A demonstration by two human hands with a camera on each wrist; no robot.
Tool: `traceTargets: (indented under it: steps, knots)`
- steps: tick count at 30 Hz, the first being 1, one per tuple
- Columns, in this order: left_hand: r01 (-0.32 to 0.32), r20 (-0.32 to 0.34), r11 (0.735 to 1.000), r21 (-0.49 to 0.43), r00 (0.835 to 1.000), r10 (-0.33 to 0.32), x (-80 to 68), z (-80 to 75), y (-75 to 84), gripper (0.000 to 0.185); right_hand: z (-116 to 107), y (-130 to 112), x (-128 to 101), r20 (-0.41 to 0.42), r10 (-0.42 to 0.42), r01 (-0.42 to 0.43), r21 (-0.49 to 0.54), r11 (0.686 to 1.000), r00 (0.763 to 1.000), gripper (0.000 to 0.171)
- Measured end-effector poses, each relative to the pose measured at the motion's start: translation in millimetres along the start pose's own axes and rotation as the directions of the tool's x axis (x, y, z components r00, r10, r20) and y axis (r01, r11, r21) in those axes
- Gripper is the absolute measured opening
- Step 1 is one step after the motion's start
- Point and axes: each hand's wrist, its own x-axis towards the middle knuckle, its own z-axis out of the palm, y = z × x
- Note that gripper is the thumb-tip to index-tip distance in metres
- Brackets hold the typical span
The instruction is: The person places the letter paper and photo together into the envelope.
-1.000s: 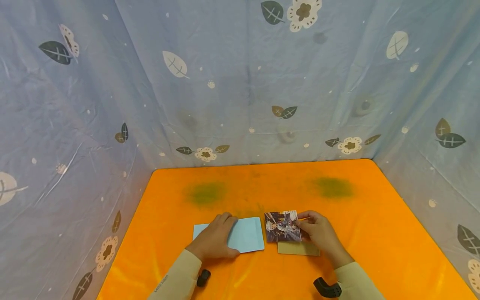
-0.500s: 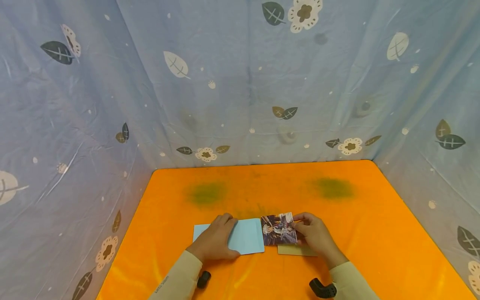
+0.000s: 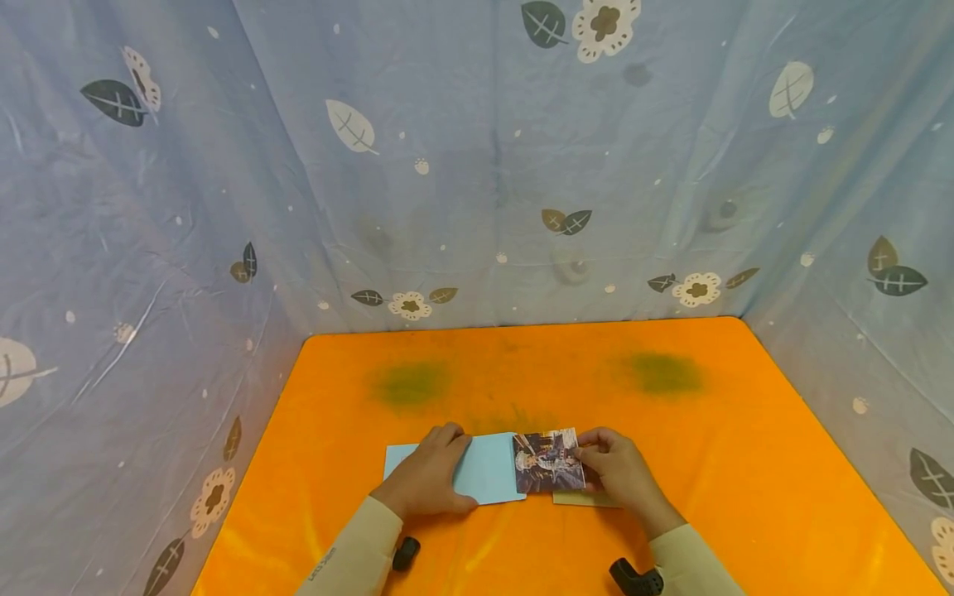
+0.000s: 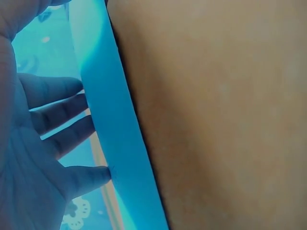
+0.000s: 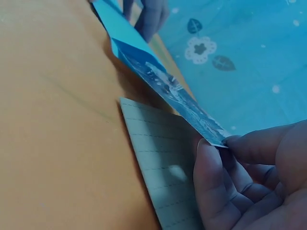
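A light blue envelope (image 3: 488,469) lies flat on the table. My left hand (image 3: 430,470) rests across its left part, fingertips touching its surface in the left wrist view. Right of it, my right hand (image 3: 621,472) pinches a printed picture card (image 3: 547,462) by its right edge between thumb and fingers. The card is tilted, its held end raised in the right wrist view. Its left edge overlaps the right end of the envelope, at the mouth. Below the card lies a tan lined sheet (image 5: 160,158), partly hidden by the card and right hand.
The orange table (image 3: 522,364) has two greenish smudges near its back. Blue patterned curtains (image 3: 462,165) enclose it at the back and sides. Black wrist devices (image 3: 636,577) sit by both sleeves.
My right hand has moved the picture card left and slightly toward me, from beside the envelope to overlapping its right end. The left hand and envelope have stayed nearly still.
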Motion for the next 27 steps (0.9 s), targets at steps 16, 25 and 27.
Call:
traceTargets:
  steps: [16, 25, 27]
  knots:
    - [0.001, -0.005, 1.000, 0.014, 1.000, -0.001, 1.1, 4.3, -3.5, 0.098, 9.5, -3.3, -1.9, 0.020, 0.037, -0.037, 0.008, 0.999, 0.999, 0.016]
    - [0.010, 0.001, 1.000, 0.007, 1.000, -0.010, 2.5, 4.5, -5.3, 0.100, 7.6, -2.8, -1.8, -0.010, 0.046, -0.046, -0.011, 0.999, 0.999, 0.015]
    - [0.009, 0.000, 1.000, 0.007, 1.000, -0.009, 2.4, 4.3, -5.3, 0.100, 7.4, -3.4, -1.5, -0.006, 0.048, -0.049, -0.005, 0.999, 0.999, 0.015]
